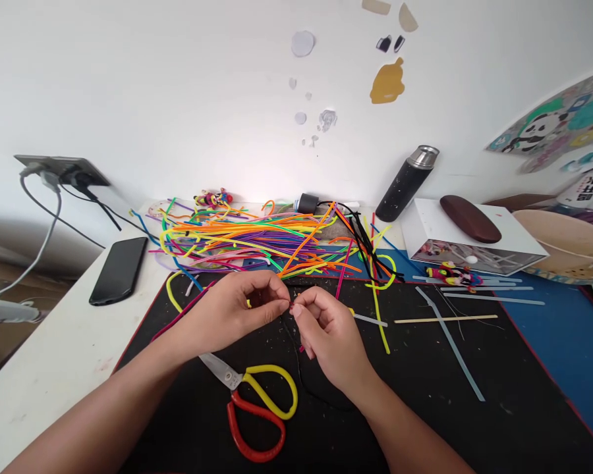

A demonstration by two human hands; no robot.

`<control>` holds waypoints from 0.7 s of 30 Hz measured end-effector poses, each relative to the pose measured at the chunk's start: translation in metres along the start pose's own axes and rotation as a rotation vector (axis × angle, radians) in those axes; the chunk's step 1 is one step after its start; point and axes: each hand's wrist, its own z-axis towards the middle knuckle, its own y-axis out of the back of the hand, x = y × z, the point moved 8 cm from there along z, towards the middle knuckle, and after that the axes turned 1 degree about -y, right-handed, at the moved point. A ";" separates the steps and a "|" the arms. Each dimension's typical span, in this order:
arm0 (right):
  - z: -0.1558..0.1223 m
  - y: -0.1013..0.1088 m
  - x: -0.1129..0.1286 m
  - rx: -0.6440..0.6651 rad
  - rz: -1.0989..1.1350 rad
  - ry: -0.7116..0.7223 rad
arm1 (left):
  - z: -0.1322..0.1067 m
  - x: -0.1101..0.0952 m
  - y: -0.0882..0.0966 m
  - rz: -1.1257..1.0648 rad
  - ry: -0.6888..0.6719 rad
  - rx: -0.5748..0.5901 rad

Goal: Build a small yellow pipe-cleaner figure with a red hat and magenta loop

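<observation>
My left hand (240, 306) and my right hand (329, 332) meet fingertip to fingertip above the black mat (405, 401), both closed in a pinch. Between them shows a tiny dark red piece (291, 307), mostly hidden by the fingers, its kind too small to tell. A thin black cord (299, 368) runs down from near the left fingertips onto the mat; whether the fingers grip it I cannot make out. Scissors (232, 380) with one yellow and one red handle lie apart below my hands. Under the left forearm passes a magenta pipe cleaner (178, 316).
Many coloured pipe cleaners (257, 240) are heaped behind the mat, with black ones (368, 243) at their right. A phone (118, 270) lies left. To the right are a black flask (408, 184), a white box (479, 230), a wooden stick (445, 319) and translucent strips (457, 355).
</observation>
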 end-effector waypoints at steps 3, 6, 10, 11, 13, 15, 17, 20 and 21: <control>-0.001 -0.001 -0.001 0.001 -0.019 -0.003 | 0.001 -0.001 -0.002 -0.010 0.009 0.004; -0.001 -0.001 -0.001 -0.004 -0.016 -0.001 | 0.003 -0.002 -0.005 -0.036 0.018 0.002; 0.000 -0.001 -0.001 -0.007 -0.021 -0.004 | 0.004 0.000 -0.007 -0.053 0.032 -0.024; 0.001 -0.001 -0.001 -0.009 -0.023 -0.004 | 0.004 0.001 -0.007 -0.056 0.035 -0.027; 0.001 -0.001 -0.002 -0.012 -0.024 -0.003 | 0.003 0.003 -0.007 -0.070 0.033 -0.025; 0.001 -0.001 -0.002 -0.012 -0.018 -0.004 | 0.003 0.004 -0.006 -0.093 0.027 -0.010; 0.000 -0.001 -0.003 -0.010 -0.010 -0.005 | 0.003 0.005 -0.005 -0.113 0.017 0.009; 0.000 -0.002 -0.001 -0.006 -0.014 -0.003 | 0.003 0.004 -0.004 -0.149 -0.004 0.043; 0.000 -0.002 -0.001 -0.007 -0.019 0.000 | 0.003 0.003 -0.005 -0.158 -0.010 0.060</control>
